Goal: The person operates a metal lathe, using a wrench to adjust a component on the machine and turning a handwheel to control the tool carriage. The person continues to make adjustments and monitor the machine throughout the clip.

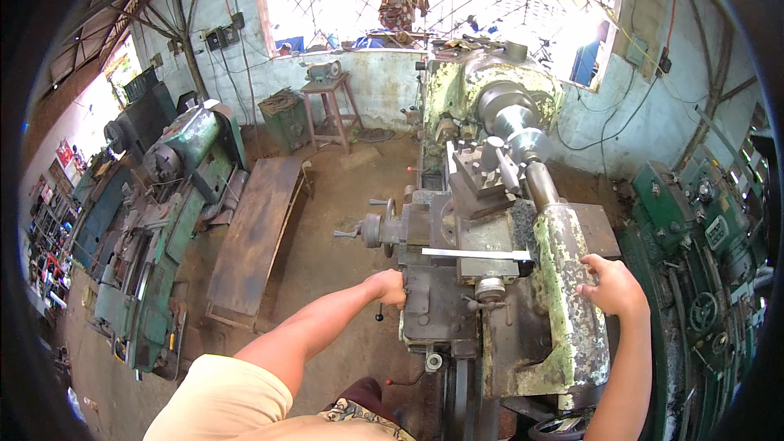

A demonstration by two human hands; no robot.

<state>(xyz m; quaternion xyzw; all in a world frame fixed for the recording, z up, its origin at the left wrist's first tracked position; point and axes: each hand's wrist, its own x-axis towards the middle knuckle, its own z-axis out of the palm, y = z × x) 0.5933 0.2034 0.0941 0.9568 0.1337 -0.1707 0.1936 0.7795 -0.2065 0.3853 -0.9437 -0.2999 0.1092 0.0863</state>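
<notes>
A large lathe with chipped pale-green paint stands before me. My left hand point(390, 287) is closed at the left edge of its dark carriage point(441, 302); what the fingers grip there is hidden. Just below that hand sticks out a lever with a black knob point(380, 318). My right hand point(614, 284) has thumb and fingers apart, curved at the right side of the worn tailstock point(563, 286); whether it touches is unclear. Across the slide lies a long, flat silver strip like a rule point(476, 254). Beyond it are the tool post point(493, 153) and the shiny chuck point(516, 124).
Left of the lathe stands a low wooden bench point(257, 229), then a second green lathe point(155, 237). Another green machine point(694, 220) is close on the right. At the back wall, a small grinder point(324, 71) sits on a stand beside a green bin point(282, 122).
</notes>
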